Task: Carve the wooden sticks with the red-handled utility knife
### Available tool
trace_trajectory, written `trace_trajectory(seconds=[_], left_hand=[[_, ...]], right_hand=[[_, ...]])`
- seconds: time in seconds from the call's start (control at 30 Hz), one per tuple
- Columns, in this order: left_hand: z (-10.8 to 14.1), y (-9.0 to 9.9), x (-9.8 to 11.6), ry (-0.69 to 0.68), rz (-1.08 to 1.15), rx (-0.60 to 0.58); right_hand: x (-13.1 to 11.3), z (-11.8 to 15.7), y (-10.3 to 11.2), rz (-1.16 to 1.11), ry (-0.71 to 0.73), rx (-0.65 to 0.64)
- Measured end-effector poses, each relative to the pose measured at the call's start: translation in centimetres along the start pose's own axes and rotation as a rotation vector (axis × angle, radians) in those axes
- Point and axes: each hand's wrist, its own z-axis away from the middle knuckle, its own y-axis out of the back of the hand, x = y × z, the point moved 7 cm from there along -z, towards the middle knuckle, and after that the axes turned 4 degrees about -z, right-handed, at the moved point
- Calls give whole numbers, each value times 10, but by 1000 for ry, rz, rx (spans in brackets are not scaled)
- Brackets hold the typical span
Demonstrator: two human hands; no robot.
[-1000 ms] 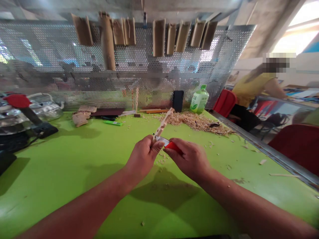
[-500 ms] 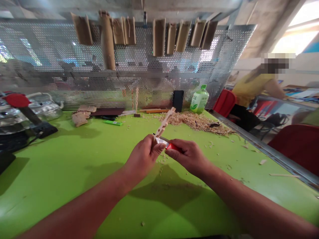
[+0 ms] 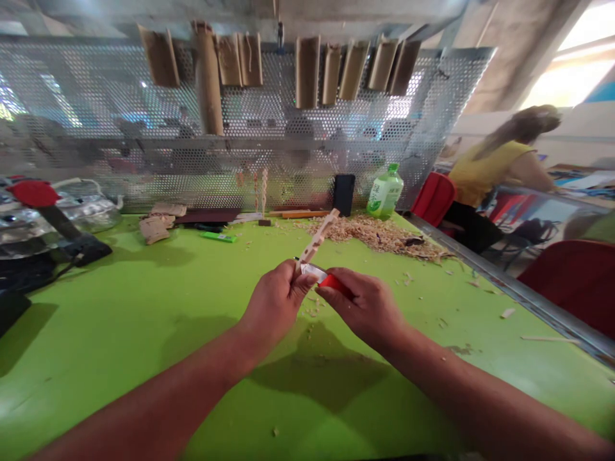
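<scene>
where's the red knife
In the head view, the knife sits at centre in the right hand, its blade meeting the carved stick held in the left hand, above the green table.

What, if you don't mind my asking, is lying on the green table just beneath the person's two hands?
Small wood shavings are scattered there on the green table, beside the hands' shadow. The tabletop directly under the left hand and right hand is covered by them and cannot be seen.

Nine bamboo tube sections (image 3: 307,72) hang on the perforated metal panel (image 3: 115,83), and two slim carved sticks (image 3: 264,191) and one plastic bottle (image 3: 384,193) stand below it.
</scene>
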Motion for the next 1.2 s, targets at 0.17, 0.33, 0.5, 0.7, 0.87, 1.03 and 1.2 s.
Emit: trace_trajectory(seconds=[0.17,0.33,0.5,0.7,0.87,1.03,1.2], left_hand=[[1,-1,-2,24,41,8],[2,-2,-3,44,61,1],[3,-1,-1,42,98,20],[2,-3,-2,58,191,6],[1,-12,-5,97,437,-109],[-2,-11,-6,73,396,-135],[-2,-8,-3,18,323,-129]], right_hand=[[-3,2,1,61,4,38],[-6,3,2,123,23,66],[-12,4,7,281,85,117],[-10,4,6,285,75,109],[5,-2,-7,-94,-45,-53],[8,-7,-10,-280,-65,-186],[9,-7,-8,-333,-58,-209]])
